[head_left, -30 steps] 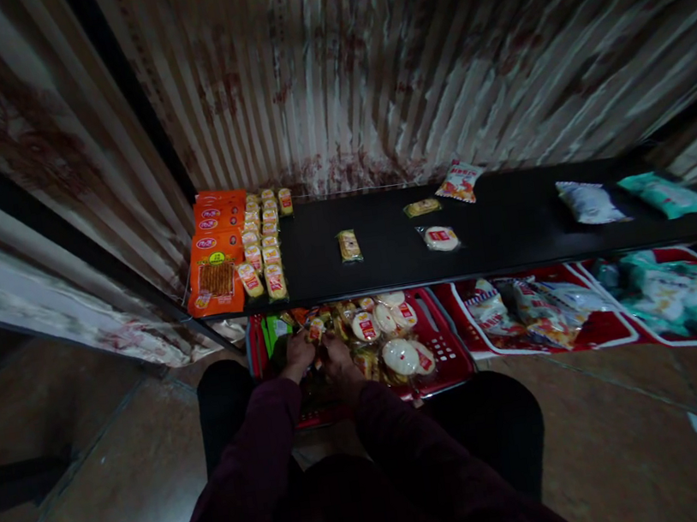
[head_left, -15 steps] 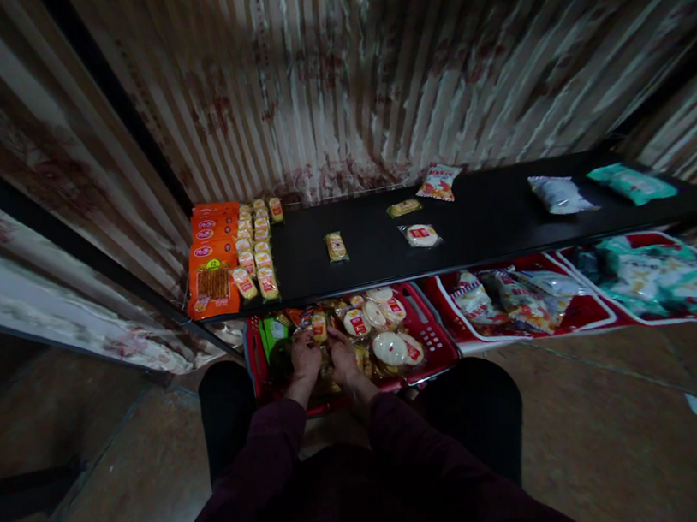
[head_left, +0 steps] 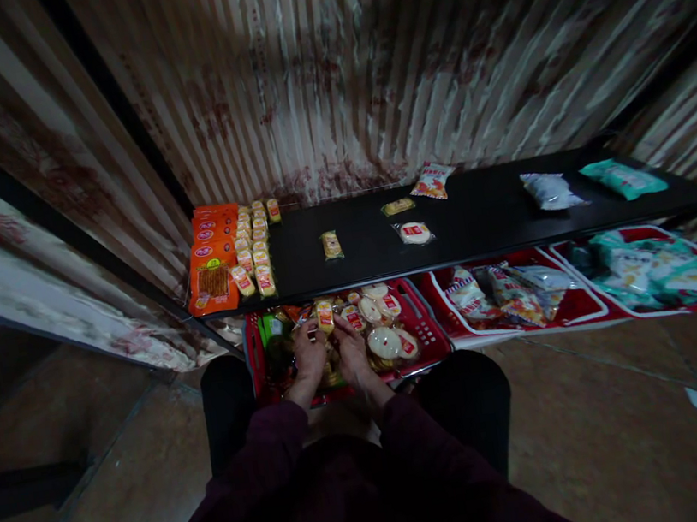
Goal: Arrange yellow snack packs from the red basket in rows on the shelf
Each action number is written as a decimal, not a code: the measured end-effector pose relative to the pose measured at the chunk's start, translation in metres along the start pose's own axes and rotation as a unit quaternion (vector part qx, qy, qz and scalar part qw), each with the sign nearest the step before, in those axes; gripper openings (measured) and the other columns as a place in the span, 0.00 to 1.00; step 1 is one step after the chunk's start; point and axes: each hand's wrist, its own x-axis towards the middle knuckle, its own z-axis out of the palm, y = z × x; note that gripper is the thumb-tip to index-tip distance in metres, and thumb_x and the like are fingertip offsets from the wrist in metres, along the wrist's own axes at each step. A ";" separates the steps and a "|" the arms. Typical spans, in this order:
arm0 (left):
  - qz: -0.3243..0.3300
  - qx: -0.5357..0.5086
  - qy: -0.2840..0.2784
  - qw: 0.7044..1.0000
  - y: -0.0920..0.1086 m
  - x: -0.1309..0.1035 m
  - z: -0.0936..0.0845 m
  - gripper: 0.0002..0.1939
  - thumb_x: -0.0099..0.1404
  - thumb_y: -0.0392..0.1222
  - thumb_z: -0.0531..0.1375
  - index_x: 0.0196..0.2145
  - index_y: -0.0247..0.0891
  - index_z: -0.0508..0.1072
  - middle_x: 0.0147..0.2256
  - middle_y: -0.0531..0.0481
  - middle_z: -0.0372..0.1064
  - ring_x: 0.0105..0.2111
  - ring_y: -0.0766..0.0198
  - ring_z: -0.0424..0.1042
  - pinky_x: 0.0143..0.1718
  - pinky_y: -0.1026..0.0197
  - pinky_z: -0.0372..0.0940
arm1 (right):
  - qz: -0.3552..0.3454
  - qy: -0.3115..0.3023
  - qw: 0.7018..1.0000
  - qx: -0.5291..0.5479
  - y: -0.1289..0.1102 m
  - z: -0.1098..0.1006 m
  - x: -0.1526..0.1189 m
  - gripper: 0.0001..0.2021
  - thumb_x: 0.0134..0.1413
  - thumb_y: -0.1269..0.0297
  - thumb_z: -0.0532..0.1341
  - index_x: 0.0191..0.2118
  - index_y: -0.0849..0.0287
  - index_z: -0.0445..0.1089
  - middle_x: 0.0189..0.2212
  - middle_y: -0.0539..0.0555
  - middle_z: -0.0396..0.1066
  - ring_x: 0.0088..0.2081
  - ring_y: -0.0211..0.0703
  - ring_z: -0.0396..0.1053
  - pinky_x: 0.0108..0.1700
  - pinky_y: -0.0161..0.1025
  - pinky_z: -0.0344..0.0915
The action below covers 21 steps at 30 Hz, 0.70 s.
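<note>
Both of my hands are over the red basket in front of my knees. My left hand and my right hand are closed around a small wrapped snack pack, yellow with a red and white label, held upright between the fingertips. Beneath and around them in the basket lie round wrapped biscuits and a green packet. Up on the black shelf, similar yellow snack packs stand in rows beside orange snack bags.
On the black shelf lie single packs, a round wrapped biscuit, a white-red bag, a pale bag and a teal bag. Right of my basket stand two more red baskets with bagged snacks and teal packets.
My hands have lifted slightly and shifted right with the snack pack, which now shows more clearly between the fingers. The view has moved a little.
</note>
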 end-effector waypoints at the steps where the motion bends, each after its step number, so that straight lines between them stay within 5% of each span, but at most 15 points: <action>1: 0.003 -0.007 0.002 1.000 0.002 0.000 0.000 0.10 0.56 0.32 0.56 0.36 0.37 0.73 0.38 0.46 0.72 0.38 0.63 0.70 0.46 0.58 0.64 | -0.002 0.000 1.000 0.004 -0.003 0.001 -0.002 0.16 0.35 0.65 0.64 0.37 0.57 0.74 0.33 0.51 0.77 0.34 0.38 0.71 0.36 0.35 0.67; 9: 0.038 -0.031 0.009 0.999 0.009 0.001 0.006 0.09 0.57 0.33 0.55 0.37 0.37 0.70 0.38 0.47 0.71 0.37 0.65 0.70 0.45 0.59 0.64 | 0.010 -0.027 1.000 0.012 -0.026 0.010 -0.009 0.16 0.36 0.63 0.64 0.37 0.57 0.75 0.34 0.51 0.76 0.34 0.40 0.71 0.38 0.37 0.67; 21: 0.044 -0.037 0.020 0.998 0.013 -0.002 0.005 0.14 0.56 0.29 0.52 0.40 0.38 0.69 0.39 0.47 0.70 0.38 0.64 0.69 0.43 0.60 0.65 | 0.004 -0.018 1.000 0.011 -0.026 0.014 -0.009 0.15 0.34 0.66 0.63 0.35 0.58 0.75 0.31 0.50 0.76 0.34 0.39 0.69 0.39 0.37 0.65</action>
